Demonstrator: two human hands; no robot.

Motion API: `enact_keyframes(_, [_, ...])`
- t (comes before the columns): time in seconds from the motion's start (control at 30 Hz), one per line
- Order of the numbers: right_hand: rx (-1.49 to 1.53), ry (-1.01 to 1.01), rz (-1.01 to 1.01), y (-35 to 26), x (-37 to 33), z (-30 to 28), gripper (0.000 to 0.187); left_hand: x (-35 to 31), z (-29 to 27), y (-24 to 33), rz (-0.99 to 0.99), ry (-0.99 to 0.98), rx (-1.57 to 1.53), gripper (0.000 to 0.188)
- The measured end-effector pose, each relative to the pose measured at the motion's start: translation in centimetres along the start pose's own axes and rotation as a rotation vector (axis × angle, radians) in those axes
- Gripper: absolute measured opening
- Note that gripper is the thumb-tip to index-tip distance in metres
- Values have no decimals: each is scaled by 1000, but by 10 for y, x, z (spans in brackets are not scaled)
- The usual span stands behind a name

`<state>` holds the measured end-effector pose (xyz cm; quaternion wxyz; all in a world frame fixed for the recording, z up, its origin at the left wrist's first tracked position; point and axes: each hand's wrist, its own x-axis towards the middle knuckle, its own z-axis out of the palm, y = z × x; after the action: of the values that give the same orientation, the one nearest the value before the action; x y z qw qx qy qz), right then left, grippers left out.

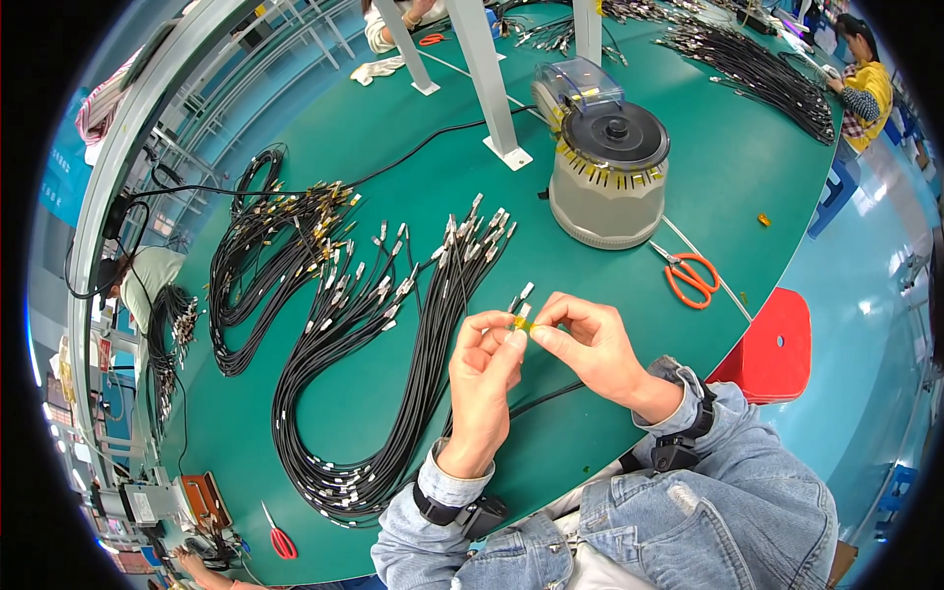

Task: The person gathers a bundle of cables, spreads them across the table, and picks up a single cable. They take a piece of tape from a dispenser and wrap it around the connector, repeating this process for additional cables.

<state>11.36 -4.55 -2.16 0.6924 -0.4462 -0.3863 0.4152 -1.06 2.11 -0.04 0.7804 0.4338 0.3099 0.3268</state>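
Close together above the table, my two hands meet at a short piece of yellow tape (521, 323). My left hand (480, 379) is closed in a pinch on a black cable near its end, and a silvery connector (527, 291) pokes out beyond the fingertips. Thumb and forefinger of my right hand (593, 346) pinch the right end of the tape. How far the tape goes round the cable is hidden by the fingers. A length of black cable (553, 396) runs out to the right from behind my left wrist. Left of my hands lies a large curved bundle of black cables (339, 472) with metal connectors.
Beyond my hands stands a round grey tape dispenser (605, 202) with yellow strips along its rim. Orange-handled scissors (691, 280) lie right of it, red-handled scissors (282, 541) at the lower left. Another cable bundle (231, 295) lies far left; metal posts (482, 74) rise behind. Co-workers sit around the table.
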Motion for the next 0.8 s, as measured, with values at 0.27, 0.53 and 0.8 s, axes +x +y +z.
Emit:
enact_keyframes(0.27, [-5,7,-32,1,0,1,9,0,2,-7,221,63,189,32])
enact_keyframes(0.53, [5,7,-32,1,0,1,9,-1,-3,-13,357,58,422,23])
enact_keyframes(0.8, [11,2,-19,1,0,1,9,-3,1,-14,264,60,235,16])
